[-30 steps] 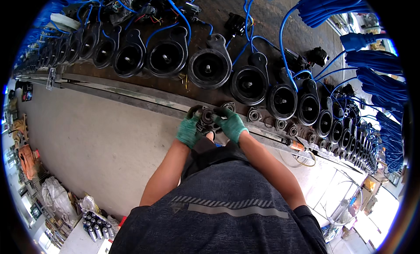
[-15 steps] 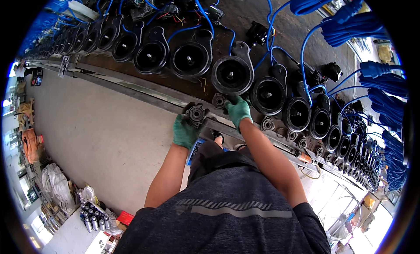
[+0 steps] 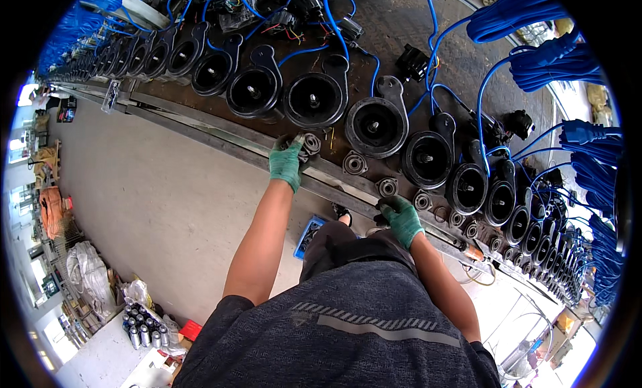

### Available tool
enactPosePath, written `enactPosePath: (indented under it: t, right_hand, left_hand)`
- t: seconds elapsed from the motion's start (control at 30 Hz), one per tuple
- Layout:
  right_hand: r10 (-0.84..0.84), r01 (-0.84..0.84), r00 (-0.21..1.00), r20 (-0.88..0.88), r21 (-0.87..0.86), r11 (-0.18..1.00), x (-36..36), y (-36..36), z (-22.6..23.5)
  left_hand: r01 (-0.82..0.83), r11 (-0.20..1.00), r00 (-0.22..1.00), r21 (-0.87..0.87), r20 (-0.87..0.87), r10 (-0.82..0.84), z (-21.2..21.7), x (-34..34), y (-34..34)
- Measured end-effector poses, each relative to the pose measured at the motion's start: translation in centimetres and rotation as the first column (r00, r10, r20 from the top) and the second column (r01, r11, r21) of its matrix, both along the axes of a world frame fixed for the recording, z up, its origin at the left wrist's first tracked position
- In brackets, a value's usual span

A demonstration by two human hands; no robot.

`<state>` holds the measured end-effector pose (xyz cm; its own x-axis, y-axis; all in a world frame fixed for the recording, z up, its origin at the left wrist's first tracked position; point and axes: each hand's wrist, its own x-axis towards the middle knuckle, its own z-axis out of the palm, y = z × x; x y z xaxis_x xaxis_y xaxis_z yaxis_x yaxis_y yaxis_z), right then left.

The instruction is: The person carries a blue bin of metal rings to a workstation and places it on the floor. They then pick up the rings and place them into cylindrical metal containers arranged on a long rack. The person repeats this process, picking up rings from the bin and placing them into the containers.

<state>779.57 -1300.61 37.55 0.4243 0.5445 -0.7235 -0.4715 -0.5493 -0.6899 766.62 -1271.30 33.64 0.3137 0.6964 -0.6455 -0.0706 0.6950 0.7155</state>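
My left hand [image 3: 285,166], in a green glove with dark fingers, grips a round black flanged part [image 3: 311,144] with a ringed centre at the bench edge. My right hand [image 3: 403,222], gloved alike, hovers at the front rail with fingers bent and slightly apart; nothing shows in it. Just beyond its fingertips lies a similar flanged part [image 3: 386,186]. Another flanged part [image 3: 354,162] lies between my hands, in front of a black round housing [image 3: 376,126] with a metal shaft in its middle. A further housing [image 3: 314,100] stands beyond my left hand.
Black housings run in a long row along the bench [image 3: 461,53], with small flanged parts before those at right. Blue cable coils [image 3: 555,63] hang at the far right. A metal rail [image 3: 221,137] edges the bench. Below stands a blue crate [image 3: 309,237]; an orange-handled tool [image 3: 473,253] lies right.
My left hand has moved forward to the bench edge with the flanged part. My right hand has drawn back and right, away from the part it was touching. The view has shifted slightly.
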Motion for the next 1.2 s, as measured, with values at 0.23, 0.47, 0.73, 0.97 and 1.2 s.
enactPosePath:
  t: [0.23, 0.47, 0.73, 0.97, 1.2]
  right_hand:
    - [-0.024, 0.023, 0.998, -0.054, -0.026, 0.999, -0.4, -0.3, 1.1]
    - [-0.005, 0.005, 0.999, -0.042, -0.008, 1.000, -0.1, -0.8, 1.0]
    - [0.003, -0.004, 1.000, -0.029, -0.024, 1.000, -0.3, -1.8, 0.6]
    - [-0.055, 0.055, 0.997, -0.057, -0.010, 0.998, -0.4, -2.3, 0.9]
    - [-0.085, 0.085, 0.994, -0.073, -0.010, 0.996, 0.1, -3.5, 0.0]
  left_hand:
    - [-0.090, 0.996, 0.993, -0.007, 0.074, 0.090, 0.6, -2.6, 0.2]
    - [-0.060, 0.994, 0.943, -0.093, 0.322, 0.087, -0.5, -7.0, 1.7]
    - [-0.055, 0.991, 0.997, 0.122, 0.064, 0.047, 0.0, -6.4, 7.3]
    - [-0.169, 0.972, 0.977, 0.165, -0.100, 0.187, 1.0, -8.3, 9.3]
    - [0.002, 0.975, 0.973, 0.223, -0.225, 0.049, 1.5, -9.2, 12.9]
